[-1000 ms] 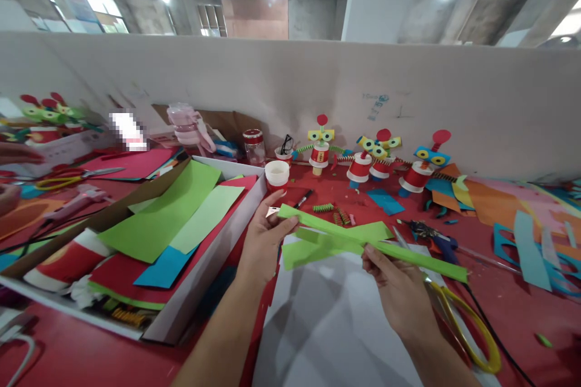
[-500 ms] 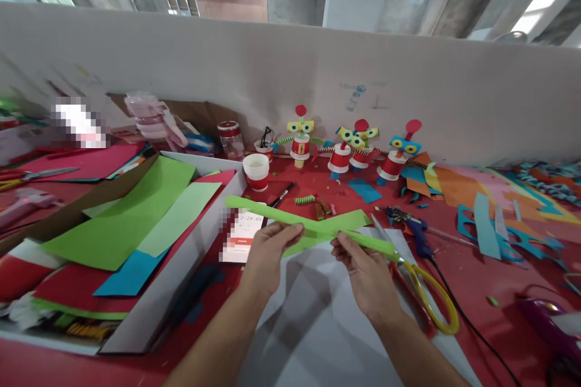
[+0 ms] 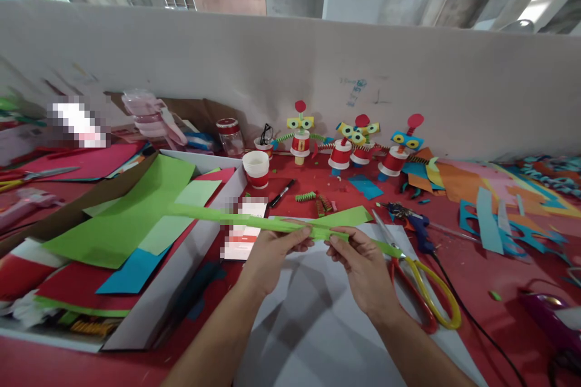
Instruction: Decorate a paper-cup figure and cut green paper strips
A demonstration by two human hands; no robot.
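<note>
A long green paper strip (image 3: pixel 245 219) is stretched level above the white sheet (image 3: pixel 313 320), its far end reaching left over the box. Near its right end my left hand (image 3: pixel 275 254) pinches it between thumb and fingers. Close beside, my right hand (image 3: pixel 361 263) is closed on the same strip, and a short gap separates the two thumbs. Another green paper piece (image 3: pixel 349 215) lies behind the fingers. To the right of my right hand rest large scissors (image 3: pixel 438 290) with yellow and red handles, blades pointing away.
An open box (image 3: pixel 181 290) of coloured paper stands left. Behind are a white-and-red paper cup (image 3: pixel 256 169), a phone (image 3: pixel 242 242), a marker (image 3: pixel 281 193) and several cup robots (image 3: pixel 301 144). A blue glue gun (image 3: pixel 420 230) with a cord and blue paper scraps (image 3: pixel 490 224) lie right.
The strip has slid left, its left end now over the box. My hands have come closer together, with the right hand shifted slightly toward the left one.
</note>
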